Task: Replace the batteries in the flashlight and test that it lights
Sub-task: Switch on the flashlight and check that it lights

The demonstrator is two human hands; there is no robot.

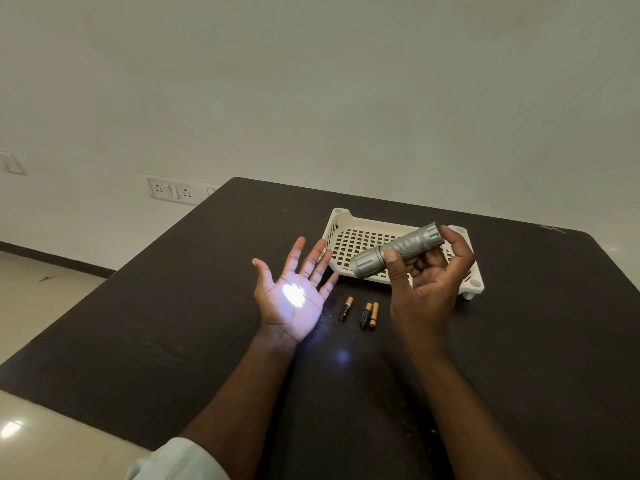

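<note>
My right hand (427, 282) grips a silver flashlight (398, 250) above the table, its head pointing left and slightly down. The flashlight is lit: a bright white spot falls on the palm of my left hand (294, 294), which is held flat, palm up, fingers spread, with nothing in it. Three small black-and-gold batteries lie on the dark table between my hands: a single battery (345, 308) on the left and a pair of batteries (369, 315) side by side to its right. A faint bluish glow shows on the table below the batteries.
A white perforated plastic tray (349, 237) stands on the dark table (173, 306) behind my hands, partly hidden by the flashlight. The table's left edge drops to a tiled floor. Wall sockets (172, 191) sit on the wall at far left.
</note>
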